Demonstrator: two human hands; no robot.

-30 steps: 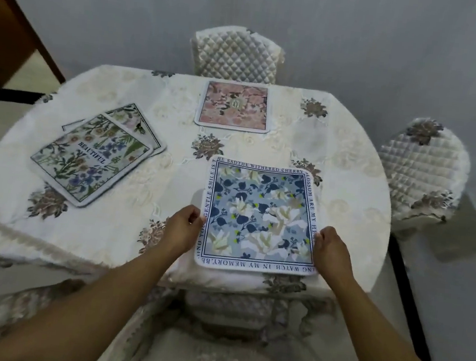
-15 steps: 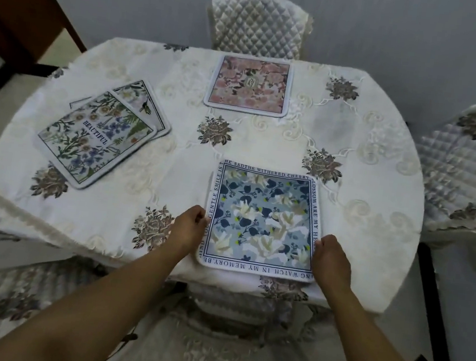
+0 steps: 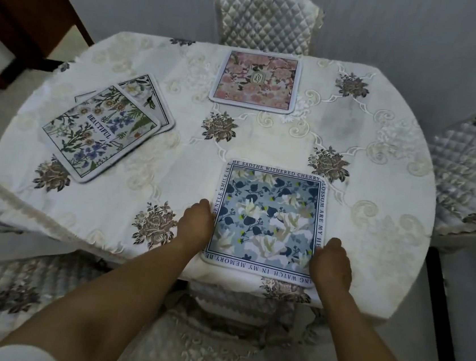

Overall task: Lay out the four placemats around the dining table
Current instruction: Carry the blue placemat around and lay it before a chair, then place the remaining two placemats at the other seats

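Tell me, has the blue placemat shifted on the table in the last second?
Yes, slightly: the blue placemat slid toward the person, uncovering the embroidered flower by its far right corner.

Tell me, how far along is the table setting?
Roughly halfway. The pink placemat lies at the far seat. Both hands, left hand and right hand, hold the blue placemat at the near edge. The two green floral placemats are stacked at the left, not yet spread out.

Near mat (image 3: 267,222) at 6 o'clock on tabletop (image 3: 379,178), hands (image 3: 196,226) at its L & R edges; far mat (image 3: 255,81) at 12; two overlapping mats (image 3: 100,132) at 9-10.
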